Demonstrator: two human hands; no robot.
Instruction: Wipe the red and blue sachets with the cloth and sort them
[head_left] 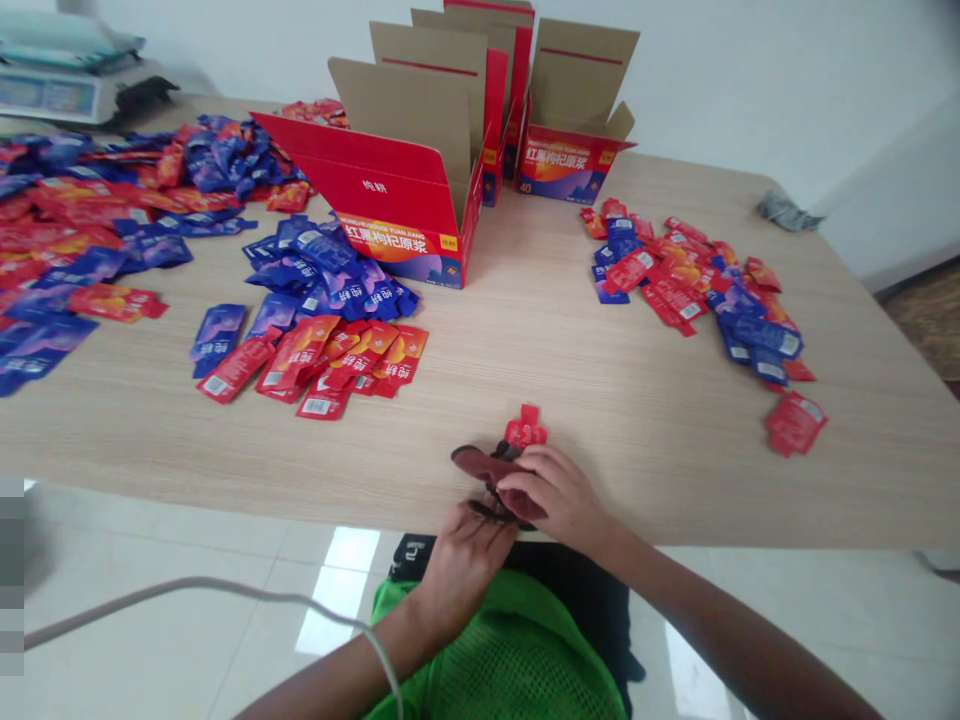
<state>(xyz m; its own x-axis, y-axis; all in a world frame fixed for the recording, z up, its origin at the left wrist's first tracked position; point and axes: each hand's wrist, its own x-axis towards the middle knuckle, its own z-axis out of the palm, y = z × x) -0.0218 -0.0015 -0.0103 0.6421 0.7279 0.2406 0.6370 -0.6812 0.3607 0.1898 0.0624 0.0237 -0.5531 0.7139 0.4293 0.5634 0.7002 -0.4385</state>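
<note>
At the table's near edge, my right hand (564, 500) pinches a folded, dark reddish-brown piece with black edges (484, 468), soft and cloth-like; its kind is unclear. My left hand (466, 562) is closed at the lower end of the same piece, its fingertips partly hidden. Just beyond the hands a red sachet with a narrow spout end (527, 430) lies on the table, its lower part covered by the brown piece. Red-orange sachets (300, 355) and a heap of blue sachets (322, 262) lie to the left.
Open red cartons (397, 165) stand at the back, one more carton (566, 160) right of them. Mixed sachets (686, 275) and a single red sachet (796, 423) lie right. A large sachet pile (90, 220) and a scale (64, 95) are left. A cable (247, 592) crosses lower left.
</note>
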